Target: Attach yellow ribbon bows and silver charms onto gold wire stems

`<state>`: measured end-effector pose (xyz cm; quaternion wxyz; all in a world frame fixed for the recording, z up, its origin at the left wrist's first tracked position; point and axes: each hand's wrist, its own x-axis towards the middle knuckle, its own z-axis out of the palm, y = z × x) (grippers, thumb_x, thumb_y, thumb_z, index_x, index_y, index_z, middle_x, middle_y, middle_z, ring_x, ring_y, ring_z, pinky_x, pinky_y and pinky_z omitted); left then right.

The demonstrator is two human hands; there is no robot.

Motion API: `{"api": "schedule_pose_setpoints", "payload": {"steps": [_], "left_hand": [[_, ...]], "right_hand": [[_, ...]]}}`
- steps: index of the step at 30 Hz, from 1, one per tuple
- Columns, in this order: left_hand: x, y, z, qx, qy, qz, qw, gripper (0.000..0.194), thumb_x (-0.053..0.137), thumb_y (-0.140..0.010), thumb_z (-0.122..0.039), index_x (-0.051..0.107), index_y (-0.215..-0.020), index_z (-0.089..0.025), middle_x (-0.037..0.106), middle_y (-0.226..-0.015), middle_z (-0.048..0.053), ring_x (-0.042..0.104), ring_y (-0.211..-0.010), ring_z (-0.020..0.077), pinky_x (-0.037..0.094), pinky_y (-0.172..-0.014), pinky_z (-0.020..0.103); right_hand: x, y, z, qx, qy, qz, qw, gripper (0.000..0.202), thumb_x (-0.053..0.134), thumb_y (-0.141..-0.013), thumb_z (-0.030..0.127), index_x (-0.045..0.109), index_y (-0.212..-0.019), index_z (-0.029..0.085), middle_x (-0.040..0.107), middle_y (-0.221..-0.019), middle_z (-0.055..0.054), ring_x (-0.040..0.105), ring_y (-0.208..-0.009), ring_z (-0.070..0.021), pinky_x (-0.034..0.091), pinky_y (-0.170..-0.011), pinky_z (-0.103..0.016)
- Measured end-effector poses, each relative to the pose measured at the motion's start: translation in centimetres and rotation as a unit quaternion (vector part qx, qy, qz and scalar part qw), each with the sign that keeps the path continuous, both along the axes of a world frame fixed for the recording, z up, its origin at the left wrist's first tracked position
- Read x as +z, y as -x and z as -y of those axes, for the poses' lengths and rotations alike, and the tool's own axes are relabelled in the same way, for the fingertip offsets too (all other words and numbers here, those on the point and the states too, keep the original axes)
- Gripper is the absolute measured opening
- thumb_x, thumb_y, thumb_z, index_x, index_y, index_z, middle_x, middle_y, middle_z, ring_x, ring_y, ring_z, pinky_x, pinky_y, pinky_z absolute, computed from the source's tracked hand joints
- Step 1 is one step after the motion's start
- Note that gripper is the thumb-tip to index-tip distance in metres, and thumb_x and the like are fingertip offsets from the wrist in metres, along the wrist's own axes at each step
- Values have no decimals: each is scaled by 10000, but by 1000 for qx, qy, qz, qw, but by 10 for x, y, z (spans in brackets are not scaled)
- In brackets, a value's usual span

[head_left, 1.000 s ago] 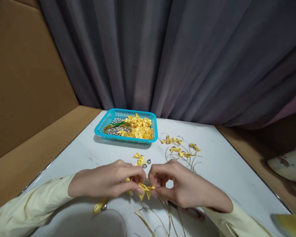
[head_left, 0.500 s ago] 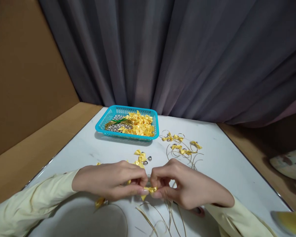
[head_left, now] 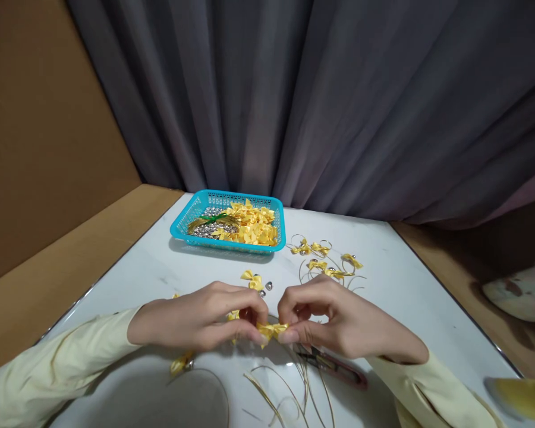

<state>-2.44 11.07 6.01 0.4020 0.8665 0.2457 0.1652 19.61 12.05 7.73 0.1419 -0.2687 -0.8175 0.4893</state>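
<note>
A small yellow satin bow (head_left: 271, 330) is pinched between my two hands, a little above the white table. My left hand (head_left: 205, 316) grips its left end between thumb and fingers, while my right hand (head_left: 327, 315) grips the right end the same way. Thin gold cords (head_left: 305, 386) lie on the table below the hands. Beside them, partly under my right hand, is a pair of thread snips (head_left: 339, 367) with a reddish handle. Just beyond the hands rest loose yellow bows (head_left: 252, 279) and silver heart-shaped beads (head_left: 268, 286).
At the back, a blue basket (head_left: 173, 230) holds yellow bows, silver beads and a gold cord bundle tied in green. Bows on looped gold cord (head_left: 318, 264) lie right of it. Another bow with cord (head_left: 181, 363) is at the left front. A grey curtain (head_left: 258, 101) hangs behind.
Both hands have risen slightly with the bow, and my right hand has shifted a little right. More of the bow shows between the fingertips, and the snips are now uncovered.
</note>
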Motion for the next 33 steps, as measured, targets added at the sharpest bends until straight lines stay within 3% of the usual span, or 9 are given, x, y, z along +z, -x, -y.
{"api": "schedule_pose_setpoints", "payload": {"steps": [6, 11, 17, 20, 22, 25, 27, 30, 33], "left_hand": [[2, 0, 5, 17, -37, 11, 999, 180, 437, -916, -216, 549, -788, -158, 578, -744, 9, 511, -639, 97, 393, -609, 180], [4, -2, 8, 38, -70, -10, 997, 205, 420, -907, -192, 536, -742, -153, 564, -703, 9, 480, -606, 100, 375, -584, 186], [6, -3, 6, 92, 37, -24, 995, 197, 481, -877, -251, 555, -720, -158, 567, -667, -14, 481, -592, 95, 362, -580, 193], [6, -3, -2, 168, 166, -5, 972, 198, 524, -843, -313, 562, -721, -163, 570, -661, -24, 503, -610, 104, 376, -580, 200], [4, -4, -8, 204, 227, 16, 952, 191, 549, -816, -333, 566, -729, -164, 558, -646, -33, 494, -597, 103, 369, -566, 202], [-2, -6, -11, 228, 277, 47, 932, 192, 576, -786, -341, 569, -721, -161, 516, -619, -44, 451, -575, 96, 325, -536, 198], [-5, -7, -11, 227, 311, 62, 921, 219, 568, -790, -352, 554, -697, -154, 469, -594, -50, 390, -540, 85, 272, -502, 199], [-6, -6, -10, 210, 363, 77, 904, 292, 529, -817, -356, 482, -615, -150, 373, -547, -61, 264, -492, 77, 190, -472, 219], [-3, -3, -13, 179, 399, 86, 895, 342, 476, -846, -355, 437, -572, -154, 335, -538, -59, 224, -485, 81, 183, -475, 231]], "right_hand": [[-2, 2, 1, -8, -53, -17, 998, 163, 585, -800, 188, 554, -647, 141, 474, -557, 47, 406, -522, -57, 336, -522, -176], [-6, 10, 4, -84, 66, -14, 994, 162, 618, -706, 92, 526, -581, 136, 464, -483, 61, 408, -461, -53, 316, -456, -172], [-9, 10, -1, -97, 113, -24, 989, 175, 614, -717, 139, 492, -591, 150, 463, -494, 54, 407, -461, -61, 319, -449, -184], [-11, 10, -3, -155, 37, -44, 986, 81, 568, -795, 226, 514, -798, 166, 526, -638, 23, 468, -539, -85, 367, -498, -206], [-13, 12, 1, -197, -66, -30, 978, 186, 596, -794, 306, 481, -877, 185, 532, -691, 18, 476, -562, -97, 378, -517, -223], [-19, 18, 12, -190, -220, 33, 956, 287, 654, -743, 397, 469, -812, 189, 534, -692, 9, 477, -575, -117, 371, -525, -246], [-25, 23, 18, -168, -272, 61, 945, 239, 616, -781, 372, 481, -837, 184, 565, -741, -18, 516, -622, -142, 387, -545, -262], [-34, 27, 21, -157, -272, 64, 947, 88, 496, -861, 259, 477, -892, 178, 593, -803, -47, 559, -685, -160, 415, -575, -276], [-35, 26, 18, -166, -210, 27, 963, 55, 415, -887, 186, 469, -884, 182, 615, -799, -44, 570, -670, -141, 418, -569, -261]]}}
